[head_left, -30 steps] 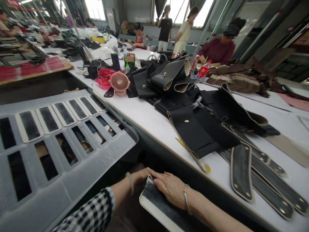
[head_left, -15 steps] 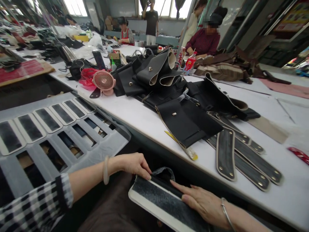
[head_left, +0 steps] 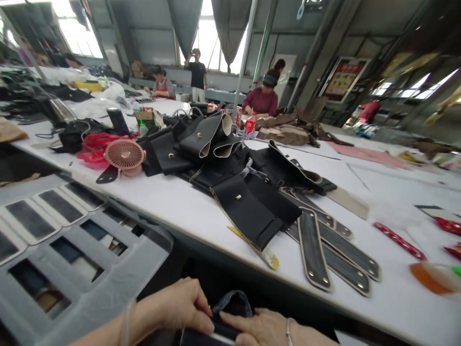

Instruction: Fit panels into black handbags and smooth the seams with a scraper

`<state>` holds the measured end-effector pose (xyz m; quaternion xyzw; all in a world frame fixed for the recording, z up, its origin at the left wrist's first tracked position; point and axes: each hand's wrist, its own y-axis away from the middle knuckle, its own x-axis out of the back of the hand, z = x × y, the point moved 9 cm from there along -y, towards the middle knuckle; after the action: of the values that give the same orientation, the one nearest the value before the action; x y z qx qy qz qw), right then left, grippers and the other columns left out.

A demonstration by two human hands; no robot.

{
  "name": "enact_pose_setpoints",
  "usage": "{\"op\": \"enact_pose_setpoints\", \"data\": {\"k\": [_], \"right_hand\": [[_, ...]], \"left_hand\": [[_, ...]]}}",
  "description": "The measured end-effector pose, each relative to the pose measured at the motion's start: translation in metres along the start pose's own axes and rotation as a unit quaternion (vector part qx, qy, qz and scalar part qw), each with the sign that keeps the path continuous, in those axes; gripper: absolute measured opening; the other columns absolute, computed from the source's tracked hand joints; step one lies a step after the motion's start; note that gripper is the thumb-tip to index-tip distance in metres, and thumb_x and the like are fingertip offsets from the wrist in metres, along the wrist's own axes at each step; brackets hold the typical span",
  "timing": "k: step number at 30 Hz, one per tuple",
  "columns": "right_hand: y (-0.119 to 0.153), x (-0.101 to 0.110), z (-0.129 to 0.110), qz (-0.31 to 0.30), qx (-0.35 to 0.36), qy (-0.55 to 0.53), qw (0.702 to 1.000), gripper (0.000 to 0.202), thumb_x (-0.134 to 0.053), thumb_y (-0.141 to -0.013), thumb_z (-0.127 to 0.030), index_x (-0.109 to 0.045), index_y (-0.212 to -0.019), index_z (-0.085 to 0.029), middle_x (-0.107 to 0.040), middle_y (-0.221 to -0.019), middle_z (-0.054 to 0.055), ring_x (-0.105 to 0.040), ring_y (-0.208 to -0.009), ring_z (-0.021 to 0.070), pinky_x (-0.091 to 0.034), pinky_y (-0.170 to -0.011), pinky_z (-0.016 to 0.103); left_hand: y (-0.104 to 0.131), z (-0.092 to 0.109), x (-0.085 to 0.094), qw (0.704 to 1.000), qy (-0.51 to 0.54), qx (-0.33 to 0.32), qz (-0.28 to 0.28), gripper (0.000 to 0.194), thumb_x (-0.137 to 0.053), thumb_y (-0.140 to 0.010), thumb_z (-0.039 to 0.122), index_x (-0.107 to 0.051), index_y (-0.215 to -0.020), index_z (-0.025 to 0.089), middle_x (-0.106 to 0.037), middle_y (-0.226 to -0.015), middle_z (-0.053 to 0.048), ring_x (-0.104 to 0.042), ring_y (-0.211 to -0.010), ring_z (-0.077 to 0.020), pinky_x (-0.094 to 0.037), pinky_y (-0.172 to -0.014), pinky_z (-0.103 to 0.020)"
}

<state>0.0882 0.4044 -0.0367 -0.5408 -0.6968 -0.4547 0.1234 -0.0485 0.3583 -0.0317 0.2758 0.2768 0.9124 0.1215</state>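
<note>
Drawing closer together than a moment earlier, the left hand [head_left: 180, 303] and right hand [head_left: 270, 327] met near the plastic-wrapped handle [head_left: 233, 296] of a black leather-look bag piece [head_left: 226, 330], which had slipped mostly below view, in front of the white-topped table [head_left: 154, 192]. The left thumb and fingers pinched its edge; the right forefinger stretched over it, but whether that hand gripped could not be told. The narrowed spacing suggested close work on one short stretch.

Bare left hand [head_left: 184, 305], smooth pale bangle [head_left: 127, 323] around its wrist, bare right hand [head_left: 260, 327], slim silver bangle [head_left: 288, 331] around its wrist
</note>
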Motion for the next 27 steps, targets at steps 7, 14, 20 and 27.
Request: {"op": "enact_pose_setpoints", "data": {"k": [7, 14, 20, 27], "right_hand": [[-0.009, 0.015, -0.022, 0.124, 0.021, -0.039, 0.991, 0.042, -0.044, -0.092, -0.039, -0.057, -0.132, -0.039, -0.074, -0.104, 0.000, -0.072, -0.080, 0.0220, -0.052, -0.070, 0.029], [0.019, 0.046, 0.025, 0.310, -0.056, -0.419, 0.852, 0.024, -0.085, -0.055, -0.041, -0.076, -0.073, -0.029, -0.075, -0.080, 0.000, -0.069, -0.083, 0.0263, -0.047, -0.089, 0.036], [0.115, -0.048, 0.132, 0.525, -0.209, -0.611, 0.554, 0.043, -0.056, -0.083, -0.061, -0.066, -0.078, -0.020, -0.070, -0.078, 0.006, -0.065, -0.087, 0.0208, -0.047, -0.084, 0.031], [0.050, -0.212, 0.069, 0.475, -0.176, -0.827, 0.245, 0.045, -0.055, -0.084, -0.060, -0.063, -0.080, -0.016, -0.067, -0.071, 0.011, -0.065, -0.063, 0.0247, -0.052, -0.062, 0.038]], "left_hand": [[-0.002, 0.002, -0.001, 0.998, -0.061, 0.001, 0.027, 0.024, -0.073, -0.061, 0.044, -0.080, -0.072, 0.024, -0.041, -0.042, 0.006, -0.040, -0.047, -0.0113, -0.025, -0.043, -0.023], [0.016, 0.021, 0.002, 0.992, -0.099, -0.033, 0.075, 0.041, -0.069, -0.070, 0.045, -0.076, -0.104, 0.023, -0.075, -0.088, -0.002, -0.067, -0.087, -0.0242, -0.049, -0.071, -0.027], [0.036, 0.076, -0.033, 0.969, -0.109, -0.177, 0.134, 0.031, -0.064, -0.082, 0.040, -0.067, -0.109, 0.025, -0.051, -0.143, -0.006, -0.043, -0.134, -0.0239, -0.029, -0.114, -0.040], [0.029, 0.124, -0.115, 0.937, -0.188, -0.278, 0.097, 0.002, -0.061, -0.084, 0.024, -0.061, -0.086, 0.023, -0.043, -0.149, -0.008, -0.030, -0.142, -0.0264, -0.019, -0.118, -0.054]]}}
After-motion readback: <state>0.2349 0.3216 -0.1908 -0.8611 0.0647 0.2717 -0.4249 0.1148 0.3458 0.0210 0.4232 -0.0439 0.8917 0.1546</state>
